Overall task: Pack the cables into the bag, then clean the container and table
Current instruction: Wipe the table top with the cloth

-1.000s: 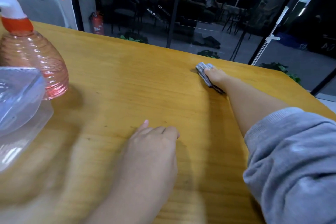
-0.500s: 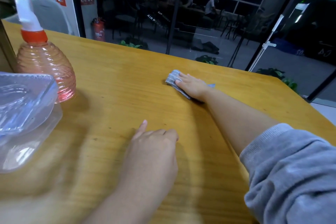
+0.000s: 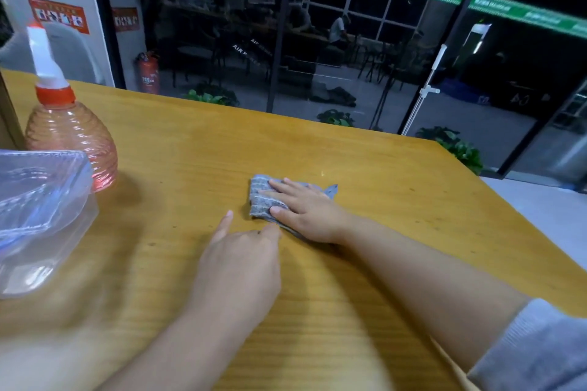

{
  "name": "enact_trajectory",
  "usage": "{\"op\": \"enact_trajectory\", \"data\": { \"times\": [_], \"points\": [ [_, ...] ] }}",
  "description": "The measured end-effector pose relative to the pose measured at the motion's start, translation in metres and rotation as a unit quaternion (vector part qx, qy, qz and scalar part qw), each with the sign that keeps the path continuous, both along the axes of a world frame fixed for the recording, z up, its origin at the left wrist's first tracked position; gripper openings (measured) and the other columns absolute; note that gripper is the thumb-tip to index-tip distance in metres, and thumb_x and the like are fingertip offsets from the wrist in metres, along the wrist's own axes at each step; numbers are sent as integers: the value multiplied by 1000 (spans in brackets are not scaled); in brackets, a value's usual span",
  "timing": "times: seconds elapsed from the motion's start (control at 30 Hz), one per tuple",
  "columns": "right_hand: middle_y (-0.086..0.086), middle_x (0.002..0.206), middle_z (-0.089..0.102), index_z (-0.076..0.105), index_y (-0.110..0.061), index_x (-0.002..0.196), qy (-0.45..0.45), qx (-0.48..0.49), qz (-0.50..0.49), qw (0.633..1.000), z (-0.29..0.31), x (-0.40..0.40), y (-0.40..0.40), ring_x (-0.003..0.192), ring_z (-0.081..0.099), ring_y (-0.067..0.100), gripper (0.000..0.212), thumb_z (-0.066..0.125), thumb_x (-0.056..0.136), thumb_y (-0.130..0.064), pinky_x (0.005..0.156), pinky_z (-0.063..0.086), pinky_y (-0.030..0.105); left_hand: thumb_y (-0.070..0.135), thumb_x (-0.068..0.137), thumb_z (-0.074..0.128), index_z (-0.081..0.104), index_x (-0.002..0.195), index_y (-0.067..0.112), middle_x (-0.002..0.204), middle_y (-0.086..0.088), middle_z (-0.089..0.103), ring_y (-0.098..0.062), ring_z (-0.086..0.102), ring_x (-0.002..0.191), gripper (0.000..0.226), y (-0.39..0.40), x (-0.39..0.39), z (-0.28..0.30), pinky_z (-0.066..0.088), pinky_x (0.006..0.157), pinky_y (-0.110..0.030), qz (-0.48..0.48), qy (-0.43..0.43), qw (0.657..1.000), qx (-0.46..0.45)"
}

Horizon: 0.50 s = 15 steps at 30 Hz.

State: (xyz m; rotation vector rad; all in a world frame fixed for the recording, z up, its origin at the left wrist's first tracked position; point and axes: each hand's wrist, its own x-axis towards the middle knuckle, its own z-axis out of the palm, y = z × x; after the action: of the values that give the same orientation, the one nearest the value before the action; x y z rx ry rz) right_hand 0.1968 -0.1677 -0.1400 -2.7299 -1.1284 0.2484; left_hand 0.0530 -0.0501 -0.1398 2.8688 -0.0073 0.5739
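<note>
Table-wiping stage by the look of it. The cloth (image 3: 265, 197) sits mid-frame on the table (image 3: 381, 174) and is pressed flat under the right hand (image 3: 305, 209), fingers straight and spread over it, nothing curled round it. The left hand (image 3: 241, 260) is rested on the wood just below and left of the cloth, fingers loosely bent, one finger stuck out, nothing held.

To get this step done well, pressure should be kept even through the whole palm so the cloth doesn't bunch — it's folded, and a loose corner is poking out at the right side. Overlapping passes along the grain would probably be best, and the strip near the bottle (image 3: 70, 140) and container (image 3: 41, 216) at the left of the frame shouldn't be skipped. The left hand would likely have to be lifted out of the way, or the patch under it gets missed.

Stuff that can't be made out:
- No cables or bag are seen anywhere, so the packing part can't be checked.
- The container is cut off by the left edge, and it's clear plastic — whether it's clean can't be told.
- The lower left of the frame is smeared with blur.
- Whether the table is wet or dry can't be judged.
</note>
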Motion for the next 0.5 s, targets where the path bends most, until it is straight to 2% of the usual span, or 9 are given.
{"op": "enact_trajectory", "data": {
  "times": [0.03, 0.1, 0.2, 0.33, 0.5],
  "points": [
    [-16, 158, 8, 21, -41, 147, 3, 4, 0, 1000, 0, -6, -7, 146, -1, 5, 46, 27, 101, -45, 118, -1, 40, 12, 65, 51, 66, 79, 23, 46, 4, 58, -9, 60, 48, 23, 0, -1, 3, 41, 100, -35, -1, -14, 1000, -3],
    [-18, 158, 8, 22, -44, 146, 6, 8, -7, 1000, 0, -16, -25, 145, -2, 4, 46, 28, 101, -45, 117, -3, 37, 15, 66, 56, 67, 75, 24, 43, 4, 56, -10, 58, 44, 17, 1, -2, 4, 43, 96, -35, 4, -30, 1000, -5],
    [-21, 157, 7, 20, -47, 145, 17, 6, -31, 999, 1, -21, -54, 144, -3, 0, 45, 28, 101, -46, 116, -4, 33, 18, 76, 58, 66, 84, 25, 60, 4, 66, -15, 64, 62, 13, 1, -3, 3, 34, 104, -37, 19, 4, 1000, -17],
    [-19, 157, 9, 21, -43, 146, 19, 4, -99, 995, 5, -7, -93, 145, 1, 2, 45, 28, 101, -44, 117, -1, 30, 29, 90, 40, 57, 102, 28, 88, 7, 68, -12, 61, 90, 21, 2, -7, 11, 15, 112, -32, 34, 33, 999, -14],
    [-14, 159, 7, 16, -34, 150, 13, -21, -222, 975, 6, 29, -113, 146, 1, 7, 51, 21, 101, -48, 118, 2, 35, 31, 93, 33, 54, 102, 28, 83, 7, 65, -11, 60, 86, 23, 2, -7, 12, 11, 113, -28, 36, 35, 999, -8]
  ]
}}
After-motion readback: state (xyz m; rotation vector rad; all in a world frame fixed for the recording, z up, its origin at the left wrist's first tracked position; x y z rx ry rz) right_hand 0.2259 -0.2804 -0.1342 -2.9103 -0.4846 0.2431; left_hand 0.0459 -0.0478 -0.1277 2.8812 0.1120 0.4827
